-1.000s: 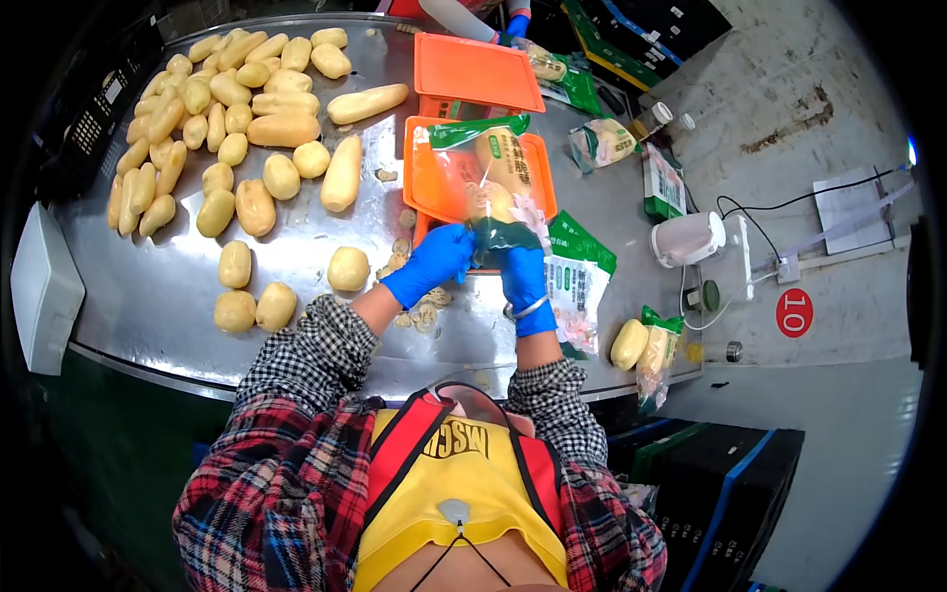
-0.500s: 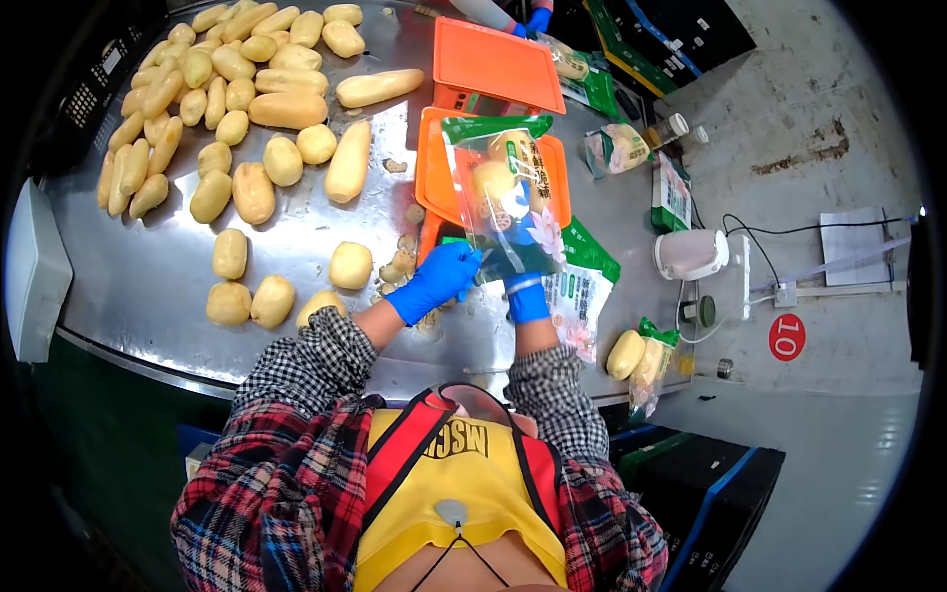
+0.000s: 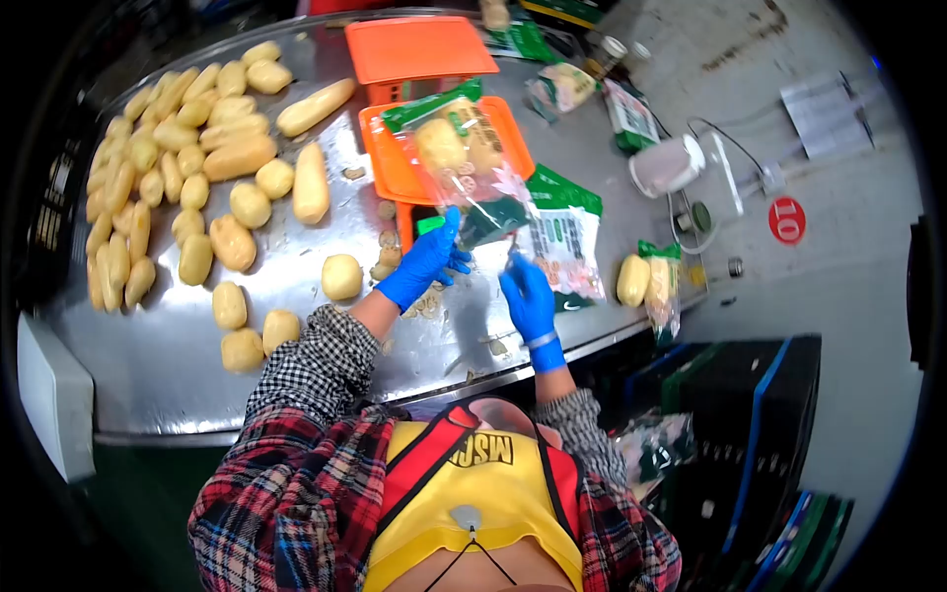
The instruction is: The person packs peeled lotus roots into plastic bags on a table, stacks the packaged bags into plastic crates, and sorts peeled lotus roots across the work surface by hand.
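Note:
A clear bag with a green top [image 3: 469, 163], holding pale lotus root pieces, lies on the orange pan of a scale [image 3: 387, 178]. My left hand [image 3: 422, 266], in a blue glove, is at the bag's lower left edge with fingers stretched out, gripping nothing. Just below the bag's lower right corner is my right hand [image 3: 531, 304], also blue-gloved, its fingers loosely apart and empty. Beside it, flat printed bags [image 3: 567, 242] with green edges rest on the metal table. A single lotus root piece [image 3: 341, 277] sits left of my left hand.
Many peeled lotus roots [image 3: 212, 138] cover the table's left side. Behind the scale stands another orange-topped scale [image 3: 419, 49]. Filled bags [image 3: 663, 286], a white jug-like container [image 3: 668, 166] and cables line the right side. Black crates [image 3: 730, 424] stand below the right edge.
My right hand has come out from behind the bag and moved down and right. The bag now rests on the scale, both hands off it. The whole view has shifted.

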{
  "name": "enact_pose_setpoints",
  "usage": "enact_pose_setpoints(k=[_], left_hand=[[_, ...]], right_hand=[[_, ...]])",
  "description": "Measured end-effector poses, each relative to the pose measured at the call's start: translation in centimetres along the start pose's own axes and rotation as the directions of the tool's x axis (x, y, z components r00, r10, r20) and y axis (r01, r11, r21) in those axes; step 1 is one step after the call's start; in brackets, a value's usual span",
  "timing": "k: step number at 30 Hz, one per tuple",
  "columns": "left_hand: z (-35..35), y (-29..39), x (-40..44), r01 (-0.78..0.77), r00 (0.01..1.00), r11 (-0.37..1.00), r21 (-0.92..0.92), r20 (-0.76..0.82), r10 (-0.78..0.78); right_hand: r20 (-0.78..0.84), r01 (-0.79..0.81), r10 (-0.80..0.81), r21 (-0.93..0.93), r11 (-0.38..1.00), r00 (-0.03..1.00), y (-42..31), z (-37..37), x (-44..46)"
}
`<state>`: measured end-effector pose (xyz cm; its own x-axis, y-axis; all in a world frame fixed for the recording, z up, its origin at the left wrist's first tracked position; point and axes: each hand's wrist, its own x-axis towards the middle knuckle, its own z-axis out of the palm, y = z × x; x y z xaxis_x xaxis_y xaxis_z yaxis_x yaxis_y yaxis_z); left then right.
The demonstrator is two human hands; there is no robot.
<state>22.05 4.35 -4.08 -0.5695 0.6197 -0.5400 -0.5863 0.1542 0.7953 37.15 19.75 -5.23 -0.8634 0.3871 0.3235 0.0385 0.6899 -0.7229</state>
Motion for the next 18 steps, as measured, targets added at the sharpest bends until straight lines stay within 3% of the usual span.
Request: enact_pose_setpoints(k=[3, 4, 5, 6, 7, 9, 11, 13, 14, 15, 17, 18], left_hand=[[0.5, 0.7, 2.8, -0.096, 0.987, 0.994, 0.043, 0.135, 0.09], [0.4, 0.1, 6.2, -0.306, 0.933, 0.952, -0.021, 0.192, 0.304], [0.8, 2.8, 5.3, -0.324, 0.868, 0.912, -0.252, 0.304, 0.392], [-1.0, 4.0, 10.8, -0.101, 0.676, 0.922, -0.375, 0.654, 0.34], [3.0, 6.7, 5.3, -0.426, 0.862, 0.899, -0.1, 0.256, 0.437], [7.4, 10.0, 0.0, -0.629, 0.767, 0.773, 0.083, 0.23, 0.6], [10.7, 10.1, -3.3, -0.719, 0.67, 0.667, 0.195, 0.449, 0.591], [15.1, 8.6, -5.4, -0.707, 0.583, 0.707, 0.013, 0.577, 0.572], [17.4, 7.3, -8.9, -0.672, 0.584, 0.738, 0.053, 0.65, 0.486], [19.3, 4.5, -10.3, -0.578, 0.522, 0.812, -0.082, 0.727, 0.445], [23.3, 0.5, -15.3, -0.642, 0.365, 0.766, 0.021, 0.887, 0.282], [25.8, -2.1, -16.2, -0.927, 0.112, 0.371, -0.048, 0.911, 0.397]], right_hand=[[-0.077, -0.22, 0.221, 0.023, 0.975, 0.972, -0.1, -4.8, -9.7], [-0.119, -0.301, 0.299, -0.004, 0.953, 0.947, -0.6, -6.6, -12.2], [-0.185, -0.395, 0.386, -0.018, 0.918, 0.904, -1.0, -7.5, -14.7], [-0.237, -0.4, 0.4, 0.052, 0.915, 0.885, -0.8, -8.5, -17.2], [-0.313, -0.418, 0.399, 0.007, 0.909, 0.862, -1.3, -9.6, -19.6], [-0.367, -0.48, 0.482, 0.102, 0.871, 0.796, -3.1, -11.6, -21.8], [-0.402, -0.416, 0.529, 0.337, 0.845, 0.747, -4.2, -13.1, -23.0], [-0.491, -0.314, 0.473, 0.373, 0.873, 0.731, -5.3, -14.4, -19.8], [-0.59, -0.172, 0.326, 0.304, 0.937, 0.738, -4.0, -14.1, -19.5], [-0.669, -0.03, 0.164, 0.207, 0.978, 0.725, -2.8, -14.3, -20.3], [-0.658, -0.088, 0.127, 0.093, 0.992, 0.742, -7.9, -17.5, -23.1], [-0.702, 0.011, 0.136, 0.2, 0.98, 0.699, -8.7, -18.3, -24.8]])
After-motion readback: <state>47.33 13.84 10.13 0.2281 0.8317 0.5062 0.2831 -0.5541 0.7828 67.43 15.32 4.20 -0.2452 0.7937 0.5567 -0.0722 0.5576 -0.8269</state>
